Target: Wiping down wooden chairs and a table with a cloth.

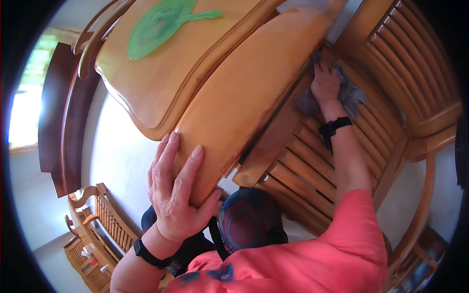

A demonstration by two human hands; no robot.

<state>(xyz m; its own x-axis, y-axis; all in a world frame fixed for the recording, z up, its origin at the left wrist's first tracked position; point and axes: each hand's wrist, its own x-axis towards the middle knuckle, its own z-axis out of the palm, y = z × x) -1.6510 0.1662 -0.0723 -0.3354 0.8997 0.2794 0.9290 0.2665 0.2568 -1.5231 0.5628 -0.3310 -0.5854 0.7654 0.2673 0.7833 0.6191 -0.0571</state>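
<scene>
My left hand (178,190) lies on the near rounded end of a broad wooden armrest (244,80), fingers spread and thumb along its right edge. My right hand (326,85) reaches out over the slatted wooden seat (305,163) and presses a crumpled grey cloth (349,95) against it, close to the armrest's far underside. Its fingers are partly bent into the cloth, and the fingertips are hard to see. To the left of the armrest stands a wooden table (146,90) with a wavy, moulded edge.
A green fan-shaped thing with a handle (159,27) lies on the tabletop. The slatted backrest (413,53) rises at the right. A wooden bench (115,215) stands at the lower left, and a dark wooden furniture piece (58,117) is at the far left.
</scene>
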